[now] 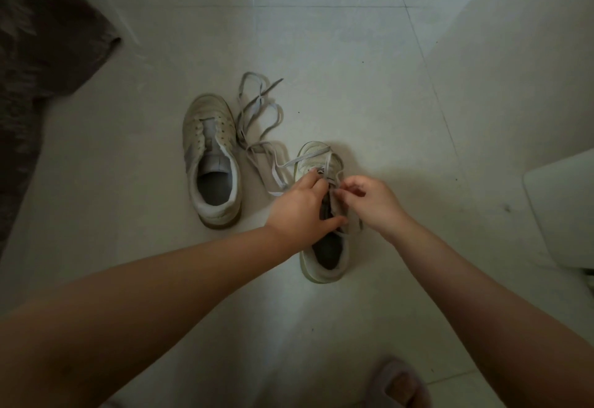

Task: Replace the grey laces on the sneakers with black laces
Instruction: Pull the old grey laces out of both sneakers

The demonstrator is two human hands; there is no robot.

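Sneakers [212, 163] two (laces [257, 118] loose)

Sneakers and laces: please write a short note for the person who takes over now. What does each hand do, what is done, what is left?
Left hand holds the right sneaker steady at its opening.
Right hand pinches the grey lace that is partly threaded in this sneaker.
Left sneaker stands on the floor with no lace; its loose grey lace lies beside it.
Left: finish unlacing, then thread black laces into both. No black laces in view.
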